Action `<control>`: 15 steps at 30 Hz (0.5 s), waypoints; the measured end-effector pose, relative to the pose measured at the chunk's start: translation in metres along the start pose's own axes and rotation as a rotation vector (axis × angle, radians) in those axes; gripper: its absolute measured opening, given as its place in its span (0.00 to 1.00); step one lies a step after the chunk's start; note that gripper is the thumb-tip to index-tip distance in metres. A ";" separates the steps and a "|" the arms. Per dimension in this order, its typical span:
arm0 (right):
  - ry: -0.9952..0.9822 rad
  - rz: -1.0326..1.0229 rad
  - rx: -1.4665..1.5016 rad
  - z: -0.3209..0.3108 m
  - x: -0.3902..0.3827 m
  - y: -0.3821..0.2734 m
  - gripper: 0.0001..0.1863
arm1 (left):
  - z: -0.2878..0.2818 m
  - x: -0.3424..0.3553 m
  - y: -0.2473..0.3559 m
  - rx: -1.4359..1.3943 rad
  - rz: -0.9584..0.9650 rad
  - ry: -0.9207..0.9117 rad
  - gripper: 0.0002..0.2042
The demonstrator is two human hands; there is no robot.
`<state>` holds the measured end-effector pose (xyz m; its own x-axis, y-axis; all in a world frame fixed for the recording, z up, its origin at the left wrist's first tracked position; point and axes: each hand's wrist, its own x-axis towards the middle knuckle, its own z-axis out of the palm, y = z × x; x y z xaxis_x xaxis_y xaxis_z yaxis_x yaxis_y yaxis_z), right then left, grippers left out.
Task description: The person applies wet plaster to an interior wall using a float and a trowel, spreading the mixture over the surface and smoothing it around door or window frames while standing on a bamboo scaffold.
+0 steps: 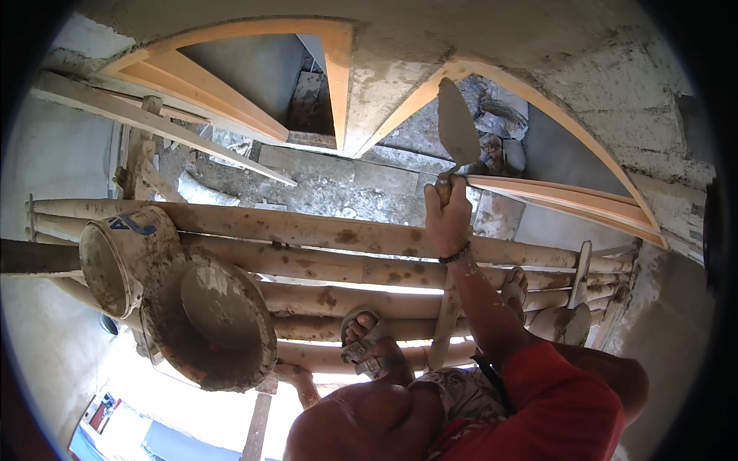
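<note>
My right hand [448,211] is raised, closed around the wooden handle of a pointed trowel [457,123]. Grey mortar coats the blade, which points up in front of an arched wooden frame [538,96] set in the plastered wall. My left hand [295,376] is low, at the nearest bamboo pole beside a round, mortar-caked basin [257,338]; its fingers are too poorly seen to tell their grip. Wet grey mortar lies inside the basin. Behind the basin's left side, a white bucket [154,238], stained with mortar, lies tilted.
I am on a scaffold of bamboo poles [346,223] with gaps between them; my sandalled foot [361,330] rests there. A second arched frame [338,77] is at upper left, near a long wooden batten [169,127]. A mortar-coated round thing [573,326] is at right. Rubble covers the floor below.
</note>
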<state>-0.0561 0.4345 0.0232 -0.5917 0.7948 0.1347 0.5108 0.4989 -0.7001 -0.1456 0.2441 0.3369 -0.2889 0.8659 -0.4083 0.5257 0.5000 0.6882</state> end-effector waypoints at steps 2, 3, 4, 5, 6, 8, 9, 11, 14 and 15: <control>0.004 -0.002 0.029 -0.007 0.005 -0.011 0.17 | 0.006 -0.005 -0.012 -0.059 -0.001 0.049 0.11; 0.009 -0.005 0.045 -0.009 0.009 -0.017 0.17 | 0.011 -0.008 -0.020 -0.090 -0.003 0.076 0.12; 0.030 -0.021 0.052 -0.008 0.014 -0.018 0.17 | 0.016 -0.013 -0.027 -0.127 -0.019 0.119 0.13; 0.051 -0.038 0.056 -0.008 0.021 -0.019 0.17 | 0.024 -0.017 -0.037 -0.164 -0.034 0.163 0.14; 0.071 -0.053 0.063 -0.007 0.024 -0.018 0.17 | 0.032 -0.021 -0.048 -0.204 -0.056 0.205 0.15; 0.048 -0.073 0.015 -0.005 0.025 -0.018 0.17 | 0.058 -0.032 -0.074 -0.294 -0.144 0.342 0.17; 0.035 -0.084 -0.009 -0.003 0.025 -0.017 0.17 | 0.073 -0.038 -0.088 -0.344 -0.187 0.413 0.18; 0.039 -0.060 0.000 -0.002 0.025 -0.012 0.17 | 0.112 -0.048 -0.119 -0.458 -0.312 0.591 0.20; -0.023 -0.013 -0.039 -0.001 0.028 -0.012 0.17 | 0.182 -0.066 -0.170 -0.621 -0.513 0.887 0.22; -0.061 0.007 -0.065 0.000 0.027 -0.012 0.17 | 0.206 -0.074 -0.187 -0.663 -0.584 0.985 0.23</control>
<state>-0.0782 0.4496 0.0355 -0.6239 0.7768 0.0857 0.5530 0.5162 -0.6539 -0.0578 0.0832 0.1148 -0.9424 0.0303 -0.3330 -0.2806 0.4701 0.8368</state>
